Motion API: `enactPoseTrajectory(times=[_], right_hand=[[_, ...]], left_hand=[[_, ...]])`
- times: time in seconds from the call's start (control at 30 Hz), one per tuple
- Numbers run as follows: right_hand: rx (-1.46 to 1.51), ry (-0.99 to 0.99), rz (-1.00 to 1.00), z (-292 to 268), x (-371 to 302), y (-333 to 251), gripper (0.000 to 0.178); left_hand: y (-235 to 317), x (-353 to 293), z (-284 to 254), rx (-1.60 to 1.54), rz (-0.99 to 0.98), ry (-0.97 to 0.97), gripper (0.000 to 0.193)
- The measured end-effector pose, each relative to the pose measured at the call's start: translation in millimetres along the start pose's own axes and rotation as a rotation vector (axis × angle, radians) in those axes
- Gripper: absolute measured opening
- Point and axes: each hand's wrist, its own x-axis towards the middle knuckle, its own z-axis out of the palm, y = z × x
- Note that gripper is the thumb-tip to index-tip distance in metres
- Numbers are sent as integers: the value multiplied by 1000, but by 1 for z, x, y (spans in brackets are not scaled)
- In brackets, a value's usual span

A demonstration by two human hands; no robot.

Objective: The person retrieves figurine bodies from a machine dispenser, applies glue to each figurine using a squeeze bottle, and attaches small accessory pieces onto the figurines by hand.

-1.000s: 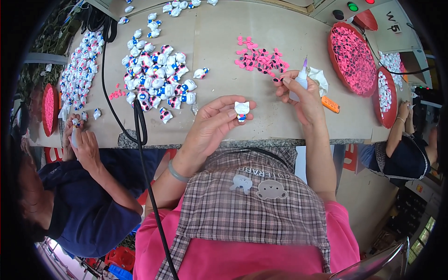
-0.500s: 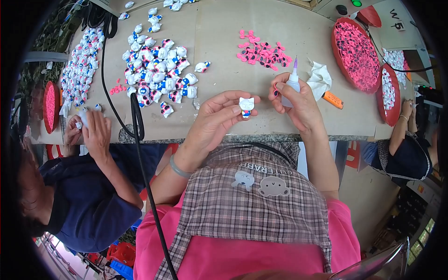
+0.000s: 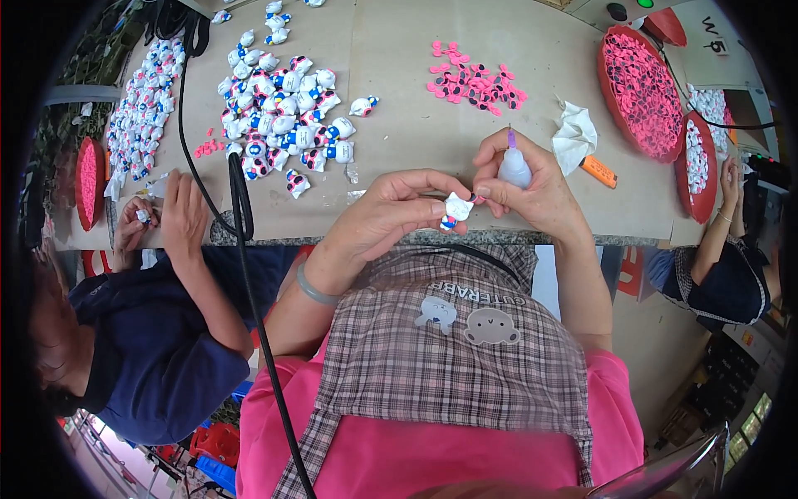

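Observation:
My left hand (image 3: 386, 213) pinches a small white cat figurine (image 3: 457, 208) with a blue body between thumb and fingers, above the table's near edge. My right hand (image 3: 540, 196) holds a translucent squeeze bottle (image 3: 515, 170) upright; its thin needle tip (image 3: 510, 140) is purple. The right thumb and fingertip also pinch a tiny pink and dark piece (image 3: 476, 199), right beside the figurine's head. Whether that piece touches the head I cannot tell. Beyond my hands lies a pile of flat pink pieces with dark patches (image 3: 478, 86).
Many cat figurines (image 3: 283, 116) are heaped left of centre, with small pink bits (image 3: 208, 148) nearby. A black cable (image 3: 241, 195) hangs on my left. Right are a crumpled tissue (image 3: 573, 137), an orange object (image 3: 598, 171) and red bowls (image 3: 613, 108). Co-workers sit on both sides.
My hands have come together: the right, with bottle and pink piece, moved down beside the figurine. The left shifted slightly right and down, and the figurine tilted.

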Motion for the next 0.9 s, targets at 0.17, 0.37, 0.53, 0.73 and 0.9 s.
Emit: enactPoseTrajectory(times=[0.17,0.37,0.53,0.73,0.9], right_hand=[[-51,-33,-8,3,0,1,21],[200,100,73,0,-1,15,14],[177,60,145,-4,-4,14,12],[151,31,146,-5,-5,11,11],[67,67,117,0,-6,7,9]], left_hand=[[0,0,0,-30,-31,-29,28],[3,0,3,73,50,47,27],[4,0,3,249,66,72,27],[7,-1,7,331,56,111,26],[9,0,11,360,68,120,27]])
